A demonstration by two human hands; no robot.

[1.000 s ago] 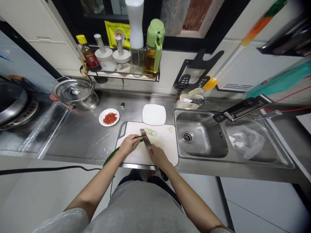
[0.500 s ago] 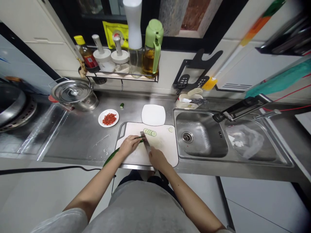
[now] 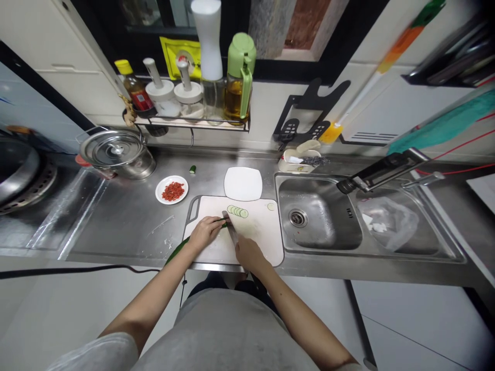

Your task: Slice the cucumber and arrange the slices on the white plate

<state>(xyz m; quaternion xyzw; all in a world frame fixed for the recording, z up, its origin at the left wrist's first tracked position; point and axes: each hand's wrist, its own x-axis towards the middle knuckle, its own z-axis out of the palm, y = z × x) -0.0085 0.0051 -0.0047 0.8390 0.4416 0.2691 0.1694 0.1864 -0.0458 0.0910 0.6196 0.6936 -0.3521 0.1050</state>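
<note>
My left hand (image 3: 204,233) holds a green cucumber (image 3: 178,251) on the white cutting board (image 3: 263,239); part of the cucumber is hidden under the hand and forearm. In my right hand (image 3: 248,253) is a knife (image 3: 232,231), its blade at the cucumber's end beside my left fingers. Several thin cucumber slices (image 3: 237,211) lie overlapping in a row just beyond the blade. One more slice (image 3: 270,206) rests near the board's far right corner. Behind the board, a small cucumber end piece (image 3: 192,169) sits on the steel counter.
A plate of chopped red pieces (image 3: 172,191) and a white square plate (image 3: 243,183) are behind the board. On the right is a sink (image 3: 320,221) with a faucet (image 3: 382,172). A steel pot (image 3: 135,159) stands at left, below a rack (image 3: 193,122) of bottles and jars.
The camera view has shifted slightly. Both hands remain in nearly the same place, with the knife still at the cucumber.
</note>
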